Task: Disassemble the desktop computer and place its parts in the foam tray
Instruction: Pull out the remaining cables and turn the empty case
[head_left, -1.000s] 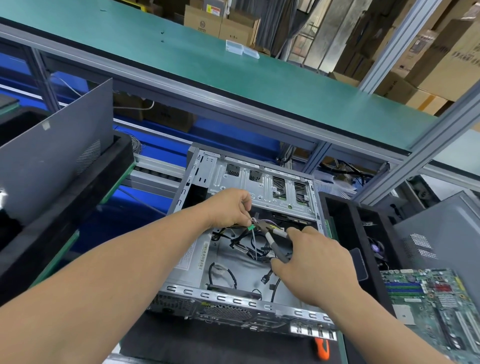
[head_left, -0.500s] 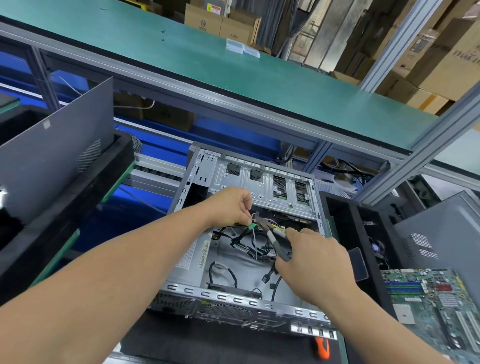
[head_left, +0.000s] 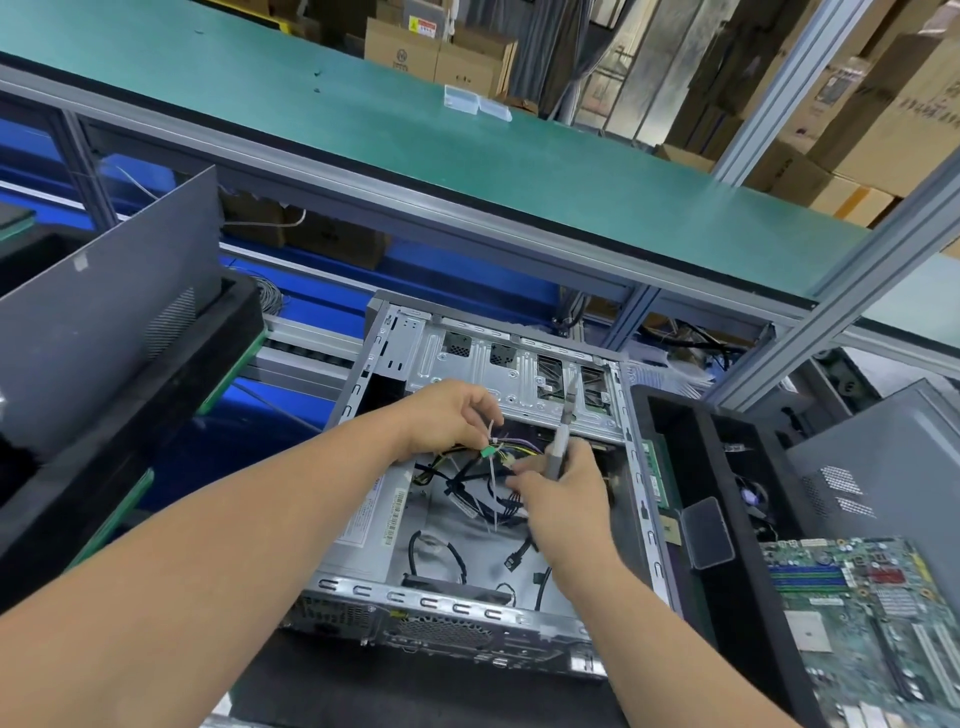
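The open silver computer case (head_left: 457, 603) lies on its side in front of me, with loose black cables (head_left: 467, 483) on its floor. My left hand (head_left: 447, 415) pinches a white cable tie (head_left: 491, 441) above a bundle of purple and yellow wires with a green tag (head_left: 487, 451). My right hand (head_left: 563, 493) grips grey-handled cutters (head_left: 563, 441), whose tips point up and away from the bundle. The black foam tray (head_left: 691, 467) stands to the right of the case, with a green motherboard (head_left: 872, 613) on its near part.
A grey side panel (head_left: 104, 322) leans in another black tray (head_left: 156, 395) at the left. A second grey panel (head_left: 893, 467) stands at the far right. A green shelf (head_left: 415, 135) on an aluminium frame overhangs the bench behind the case.
My right hand turned the cutters from lying across the wires to pointing upward and drew back slightly. My left hand lifted the cable tie and wire bundle a little.
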